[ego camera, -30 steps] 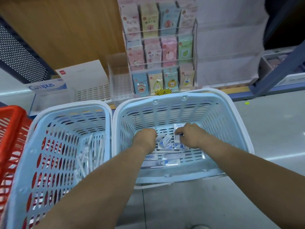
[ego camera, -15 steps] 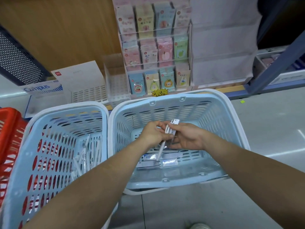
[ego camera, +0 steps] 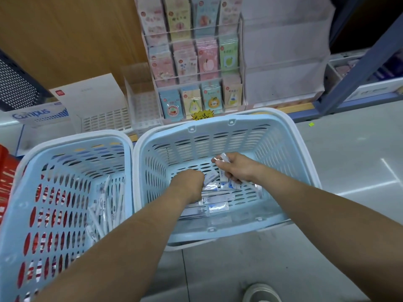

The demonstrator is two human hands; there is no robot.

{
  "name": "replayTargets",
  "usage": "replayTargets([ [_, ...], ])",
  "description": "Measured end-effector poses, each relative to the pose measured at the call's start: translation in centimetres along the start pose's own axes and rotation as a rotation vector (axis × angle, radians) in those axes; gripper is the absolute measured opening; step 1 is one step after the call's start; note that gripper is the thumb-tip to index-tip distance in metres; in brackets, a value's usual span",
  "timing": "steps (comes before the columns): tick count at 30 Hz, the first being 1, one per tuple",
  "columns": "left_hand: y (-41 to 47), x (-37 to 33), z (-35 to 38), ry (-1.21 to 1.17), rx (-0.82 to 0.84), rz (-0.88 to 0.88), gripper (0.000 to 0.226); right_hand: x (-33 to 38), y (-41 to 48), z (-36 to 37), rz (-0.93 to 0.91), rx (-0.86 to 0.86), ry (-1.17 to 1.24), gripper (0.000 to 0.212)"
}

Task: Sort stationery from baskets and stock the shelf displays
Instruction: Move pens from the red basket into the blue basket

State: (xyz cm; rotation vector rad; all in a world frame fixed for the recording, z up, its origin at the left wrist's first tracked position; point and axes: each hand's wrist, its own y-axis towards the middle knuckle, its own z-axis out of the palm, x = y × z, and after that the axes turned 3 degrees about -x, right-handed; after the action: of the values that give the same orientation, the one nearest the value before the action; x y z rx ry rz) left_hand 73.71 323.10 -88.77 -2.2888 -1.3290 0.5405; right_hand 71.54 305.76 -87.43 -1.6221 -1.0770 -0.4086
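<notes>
Blue basket, right (ego camera: 226, 125): stands on the floor (ego camera: 349, 149) in front of the shelf display; flat stationery packets (ego camera: 216, 207) lie on its bottom.
Right hand (ego camera: 236, 171): fingers curled round slim packets (ego camera: 222, 157), held above the pile near the far wall.
Left hand (ego camera: 188, 184): knuckles up, fingers bent down into the pile beside a tilted packet (ego camera: 210, 177). Whether it pinches that packet cannot be told.
Change: half a second ago both hands met on one slim packet above the pile. The left hand has since let go and dropped to the pile, while the right hand has kept its load.
Meaning: like items are probably being gathered into one hand; nothing has reached the shelf yet.
Left basket (ego camera: 74, 138): touches the right one and holds white pens (ego camera: 109, 205).
Surroundings: card rack (ego camera: 192, 62) behind, clear tray (ego camera: 141, 99) beside it, red basket (ego camera: 6, 168) at far left.
Obstruction: the basket walls enclose both wrists and the rack stands just past the far rim, so lift upward before moving forward.
</notes>
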Motion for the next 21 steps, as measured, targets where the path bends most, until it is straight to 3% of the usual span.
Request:
replayTargets([
  [4,-0.3,-0.3,-0.1,0.156,0.02,0.043,0.018,0.0,0.6,0.0,-0.042,0.107,-0.272,0.016],
  [10,0.0,0.1,-0.1,0.158,0.069,0.046,0.025,-0.4,0.6,0.9,-0.035,0.184,-0.699,0.027],
  [14,0.6,0.9,0.0,0.122,0.114,0.033,0.027,-0.3,1.2,0.7,0.003,0.194,-0.66,0.03],
  [17,0.6,0.9,0.2,0.078,0.124,0.037,0.03,-0.4,1.2,0.6,-0.004,0.187,-0.571,0.016],
  [21,0.6,0.9,0.0,0.076,0.134,0.064,0.02,-0.7,1.3,0.6,-0.025,0.182,-0.518,0.024],
])
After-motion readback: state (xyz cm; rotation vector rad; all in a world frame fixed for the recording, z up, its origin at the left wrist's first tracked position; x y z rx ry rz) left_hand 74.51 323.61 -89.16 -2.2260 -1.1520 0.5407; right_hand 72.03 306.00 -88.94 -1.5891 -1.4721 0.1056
